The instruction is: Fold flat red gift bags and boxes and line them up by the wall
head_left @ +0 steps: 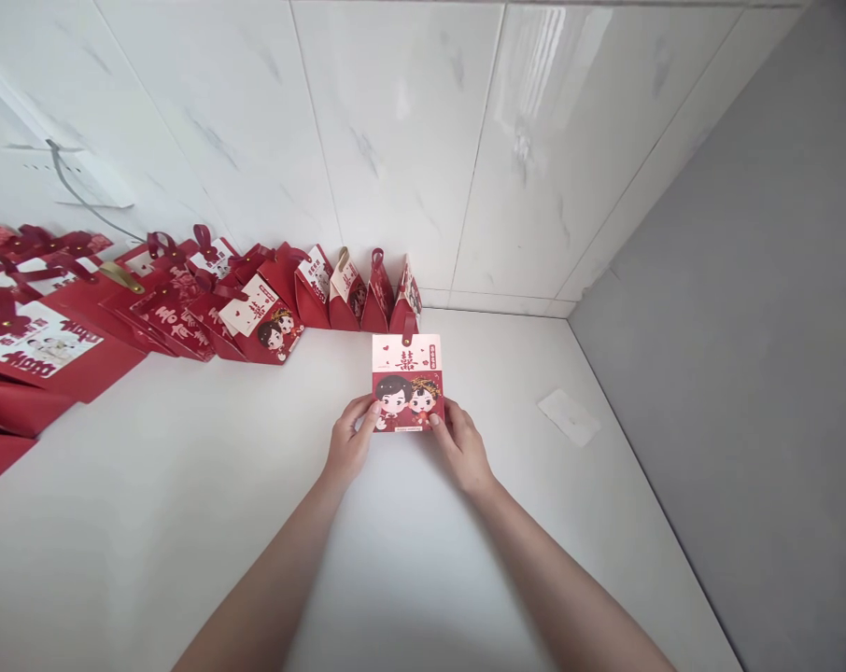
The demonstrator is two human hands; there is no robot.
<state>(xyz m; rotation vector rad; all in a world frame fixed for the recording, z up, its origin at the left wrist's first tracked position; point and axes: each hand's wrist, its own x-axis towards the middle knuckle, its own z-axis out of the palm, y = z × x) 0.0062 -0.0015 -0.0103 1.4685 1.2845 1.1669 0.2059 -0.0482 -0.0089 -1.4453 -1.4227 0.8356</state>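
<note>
Between my two hands is a red and white gift box (407, 385) with a cartoon couple printed on its front and a dark red ribbon loop at its top. My left hand (354, 437) grips its lower left side, thumb on the front. On the lower right side, my right hand (463, 446) holds it the same way. The fingers behind the box are hidden. Just beyond it, a red box with a patterned face (410, 285) stands at the right end of a row of similar boxes.
Several red gift boxes (260, 322) line the wall, with larger ones (51, 336) crowded at the left. A white tissue (569, 416) lies on the white table (205, 504) to the right. A grey cable (91, 198) hangs down the tiled wall (395, 121). A grey panel (745, 308) borders the right side.
</note>
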